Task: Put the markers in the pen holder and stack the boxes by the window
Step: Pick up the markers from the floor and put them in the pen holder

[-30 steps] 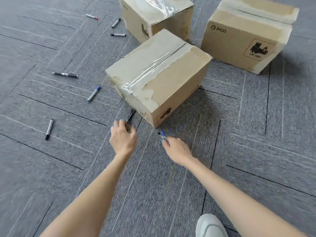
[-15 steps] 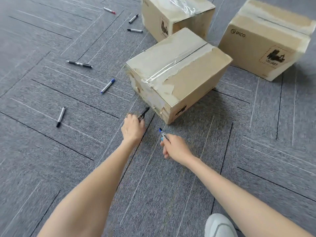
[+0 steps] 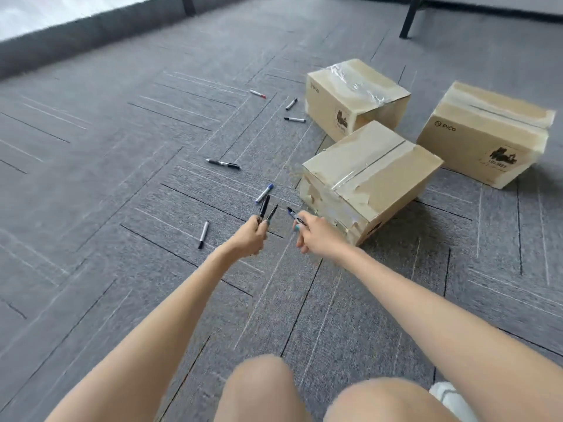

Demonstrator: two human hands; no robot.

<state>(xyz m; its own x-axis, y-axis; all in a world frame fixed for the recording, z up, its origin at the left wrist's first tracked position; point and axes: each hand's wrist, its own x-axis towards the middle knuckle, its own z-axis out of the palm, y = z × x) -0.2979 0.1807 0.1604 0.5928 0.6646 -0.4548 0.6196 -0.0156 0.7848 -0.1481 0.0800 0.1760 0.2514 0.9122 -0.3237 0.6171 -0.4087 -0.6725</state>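
My left hand (image 3: 250,236) grips two black pens (image 3: 265,208) that stick up from its fist. My right hand (image 3: 313,234) pinches a blue-capped marker (image 3: 295,215), just left of the nearest cardboard box (image 3: 370,178). Two more taped boxes lie behind it, one at the back (image 3: 356,97) and one on the right (image 3: 484,134). Loose on the carpet are a blue marker (image 3: 263,193), a black-tipped marker (image 3: 203,234), a black pen (image 3: 223,163), two markers (image 3: 294,111) by the back box and a red one (image 3: 257,94). No pen holder is in view.
Grey carpet tiles cover the floor. A bright window strip with a grey sill (image 3: 76,32) runs along the top left. A black furniture leg (image 3: 411,16) stands at the top right. My knees (image 3: 320,391) and a white shoe (image 3: 451,397) fill the bottom edge.
Both hands have lifted off the carpet with their pens. My left hand now holds two pens upright. The view has risen and swung, bringing the window and my knees into sight.
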